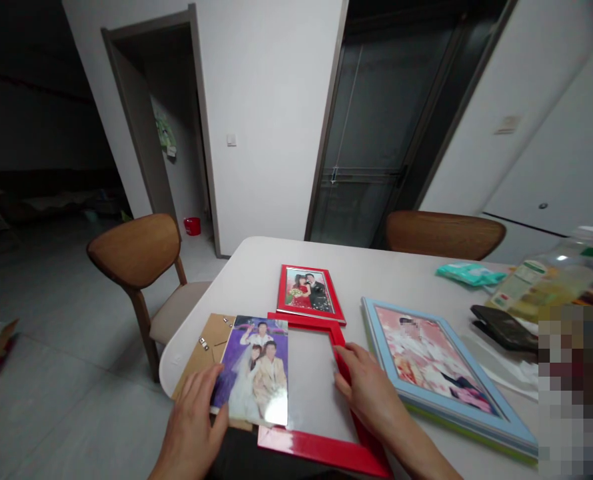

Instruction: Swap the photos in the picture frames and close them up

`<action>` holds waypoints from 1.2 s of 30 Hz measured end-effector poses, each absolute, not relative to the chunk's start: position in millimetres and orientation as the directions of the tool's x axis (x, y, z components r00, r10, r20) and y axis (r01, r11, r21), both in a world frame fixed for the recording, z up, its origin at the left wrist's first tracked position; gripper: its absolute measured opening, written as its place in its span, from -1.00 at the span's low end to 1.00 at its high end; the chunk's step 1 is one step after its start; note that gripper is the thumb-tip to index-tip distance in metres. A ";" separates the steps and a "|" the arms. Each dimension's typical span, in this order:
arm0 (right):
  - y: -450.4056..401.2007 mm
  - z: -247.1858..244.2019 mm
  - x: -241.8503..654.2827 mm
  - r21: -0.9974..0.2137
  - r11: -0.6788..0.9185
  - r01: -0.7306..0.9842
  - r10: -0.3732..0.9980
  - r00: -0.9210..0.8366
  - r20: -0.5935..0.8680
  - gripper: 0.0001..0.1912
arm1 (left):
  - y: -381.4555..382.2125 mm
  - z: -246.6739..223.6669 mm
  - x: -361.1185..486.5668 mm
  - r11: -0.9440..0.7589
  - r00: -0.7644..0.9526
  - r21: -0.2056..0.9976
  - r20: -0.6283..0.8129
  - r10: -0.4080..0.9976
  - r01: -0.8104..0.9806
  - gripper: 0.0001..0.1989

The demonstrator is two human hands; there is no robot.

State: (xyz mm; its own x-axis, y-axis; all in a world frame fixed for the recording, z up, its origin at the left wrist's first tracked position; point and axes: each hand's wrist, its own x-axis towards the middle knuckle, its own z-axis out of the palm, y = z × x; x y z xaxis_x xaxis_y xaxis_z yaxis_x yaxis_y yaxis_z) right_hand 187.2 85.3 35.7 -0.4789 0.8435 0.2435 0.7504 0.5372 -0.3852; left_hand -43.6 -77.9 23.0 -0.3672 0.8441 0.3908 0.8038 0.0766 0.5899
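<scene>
A wedding photograph (259, 373) overlaps a brown backing board (200, 352) and red picture frame (306, 445) on the desk (249, 273); left hand (191, 407), fingers spread from thumb, at the photograph's left edge; right hand (369, 383), fingers pinching the frame's right bar.

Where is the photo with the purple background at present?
In the head view, the photo is left of centre, overlapping the brown board and the larger red frame, with the left hand at its left edge.

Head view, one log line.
left hand: at loose photo, left edge | right hand: on nearer red frame, right side | photo overlapping frame
</scene>
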 end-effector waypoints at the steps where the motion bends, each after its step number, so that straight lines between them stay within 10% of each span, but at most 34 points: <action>1: 82.6 36.3 182.5 -0.432 0.552 0.713 0.834 -0.477 0.278 -0.60 | -77.8 23.7 -40.3 0.051 -0.311 0.544 0.399 0.863 0.838 -0.56; 8: 62.9 28.1 114.6 -0.951 0.183 0.250 0.857 -0.515 0.029 -0.35 | -67.9 22.5 -16.7 -0.094 -0.007 0.385 0.253 0.967 0.918 -0.31; 17: 25.5 95.6 85.7 -0.954 0.026 -0.300 0.848 -0.499 0.180 -0.31 | -55.4 48.5 -12.9 -0.213 -0.185 0.576 0.554 0.811 0.790 -0.38; 22: 28.9 78.4 103.5 -0.987 0.006 -0.161 0.881 -0.467 0.081 -0.44 | -46.9 71.2 4.3 -0.199 -0.616 0.944 0.324 0.718 0.264 -0.60; 28: 52.3 51.5 138.3 -0.970 -0.195 -0.147 0.899 -0.423 -0.116 -0.48 | -35.0 51.3 37.2 -0.248 -0.548 0.898 0.009 0.837 -0.363 -0.48; 32: 73.2 55.2 166.1 -0.988 -0.152 -0.010 0.912 -0.387 -0.137 -0.43 | -32.3 43.3 30.3 -0.168 -0.459 0.947 0.025 0.888 -0.273 -0.47; 36: 88.9 48.5 178.4 -0.983 -0.058 0.175 0.933 -0.340 -0.115 -0.39 | -37.0 37.4 21.9 -0.034 -0.343 0.961 0.130 0.930 0.274 -0.54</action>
